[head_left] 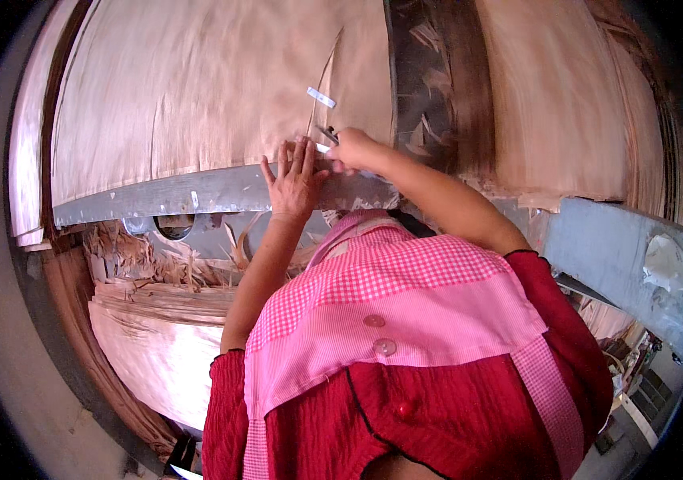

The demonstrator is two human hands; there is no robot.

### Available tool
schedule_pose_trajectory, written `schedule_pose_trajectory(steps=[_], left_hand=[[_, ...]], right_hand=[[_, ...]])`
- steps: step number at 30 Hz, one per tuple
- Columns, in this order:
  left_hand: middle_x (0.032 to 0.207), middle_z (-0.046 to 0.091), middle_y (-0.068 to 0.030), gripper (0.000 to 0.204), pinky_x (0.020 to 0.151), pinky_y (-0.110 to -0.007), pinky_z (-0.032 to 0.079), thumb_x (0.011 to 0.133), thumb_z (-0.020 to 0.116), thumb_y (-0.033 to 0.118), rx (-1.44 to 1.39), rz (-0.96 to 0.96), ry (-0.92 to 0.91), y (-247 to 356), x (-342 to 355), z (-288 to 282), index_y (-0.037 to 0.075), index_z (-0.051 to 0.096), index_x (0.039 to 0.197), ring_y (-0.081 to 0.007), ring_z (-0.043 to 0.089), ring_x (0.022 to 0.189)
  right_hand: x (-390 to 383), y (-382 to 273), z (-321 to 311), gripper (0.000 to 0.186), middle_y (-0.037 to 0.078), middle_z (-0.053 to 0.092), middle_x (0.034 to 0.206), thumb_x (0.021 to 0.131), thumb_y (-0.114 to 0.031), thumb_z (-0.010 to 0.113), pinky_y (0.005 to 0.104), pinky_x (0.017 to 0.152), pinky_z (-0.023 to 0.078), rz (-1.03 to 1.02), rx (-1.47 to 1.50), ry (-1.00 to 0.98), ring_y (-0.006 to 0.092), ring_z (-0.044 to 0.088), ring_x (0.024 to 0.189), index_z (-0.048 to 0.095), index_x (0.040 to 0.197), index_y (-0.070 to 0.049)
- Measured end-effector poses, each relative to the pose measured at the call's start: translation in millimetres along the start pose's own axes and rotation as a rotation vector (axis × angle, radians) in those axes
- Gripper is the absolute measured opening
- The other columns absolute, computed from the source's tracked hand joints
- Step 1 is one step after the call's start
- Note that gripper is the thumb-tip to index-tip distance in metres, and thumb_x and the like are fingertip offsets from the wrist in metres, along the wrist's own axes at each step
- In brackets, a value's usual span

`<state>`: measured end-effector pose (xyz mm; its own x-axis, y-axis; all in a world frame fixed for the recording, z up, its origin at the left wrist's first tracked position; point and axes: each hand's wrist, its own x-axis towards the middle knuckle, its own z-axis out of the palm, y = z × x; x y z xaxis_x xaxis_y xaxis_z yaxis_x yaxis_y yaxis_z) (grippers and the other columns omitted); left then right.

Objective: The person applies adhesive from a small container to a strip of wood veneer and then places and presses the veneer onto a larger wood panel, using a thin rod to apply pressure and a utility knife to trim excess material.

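A wide pale wood veneer sheet (197,88) has a long crack with a short white tape strip (321,98) stuck across it. My left hand (293,176) lies open with spread fingers at the sheet's lower edge, left of the crack, over the grey metal edge strip (121,200). Just to its right, my right hand (353,150) is closed on a narrow dark tool (327,134), perhaps a blade. A second white strip (322,148) shows between the hands, partly hidden by fingers; whether it is held, I cannot tell.
More veneer sheets (557,88) lie at the right, past a dark gap (421,80) with scraps. A pale blue-grey board (597,256) juts at the right. Below the work edge are torn veneer pieces (149,252) and a stack of sheets (149,344).
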<state>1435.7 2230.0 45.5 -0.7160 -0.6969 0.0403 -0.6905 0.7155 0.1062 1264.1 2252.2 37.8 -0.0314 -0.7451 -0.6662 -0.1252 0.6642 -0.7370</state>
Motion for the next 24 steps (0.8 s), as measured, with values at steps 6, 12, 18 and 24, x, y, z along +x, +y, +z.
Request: schedule_pose_trajectory(steps=[6,12,18,24], left_hand=[[0.135,0.034,-0.0037,0.057,0.101,-0.054,0.011,0.080,0.050,0.042,0.082,-0.086,-0.030,19,10,-11,0.013,0.038,0.128,-0.0261,0.023,0.129],[0.133,0.033,-0.0148,0.066,0.103,-0.043,0.018,0.076,0.054,0.041,-0.291,0.510,0.026,84,40,21,0.000,0.038,0.125,-0.0294,0.026,0.126],[0.135,0.031,-0.0133,0.067,0.103,-0.045,0.018,0.074,0.054,0.045,-0.080,0.432,-0.092,97,36,29,0.003,0.040,0.125,-0.0282,0.025,0.127],[0.136,0.028,-0.0147,0.058,0.103,-0.046,0.016,0.077,0.053,0.043,-0.705,0.228,-0.091,42,42,0,0.008,0.045,0.122,-0.0319,0.023,0.127]], right_hand=[[-55,47,-78,0.022,0.006,0.057,0.062,0.081,-0.022,0.058,0.0254,0.040,0.040,-0.036,0.083,0.193,0.0098,0.050,0.046,0.059,0.084,0.000],[-54,99,-72,0.023,0.008,0.057,0.059,0.079,-0.020,0.059,0.0293,0.041,0.041,0.046,0.302,0.308,0.0153,0.051,0.044,0.058,0.077,0.003],[-50,88,-87,0.023,0.012,0.059,0.067,0.079,-0.022,0.060,0.0312,0.050,0.043,-0.054,-0.282,0.317,0.0159,0.056,0.056,0.057,0.078,0.000],[-77,67,-153,0.022,0.010,0.059,0.062,0.081,-0.023,0.054,0.0305,0.044,0.042,-0.035,-0.347,0.402,0.0146,0.053,0.047,0.057,0.078,-0.001]])
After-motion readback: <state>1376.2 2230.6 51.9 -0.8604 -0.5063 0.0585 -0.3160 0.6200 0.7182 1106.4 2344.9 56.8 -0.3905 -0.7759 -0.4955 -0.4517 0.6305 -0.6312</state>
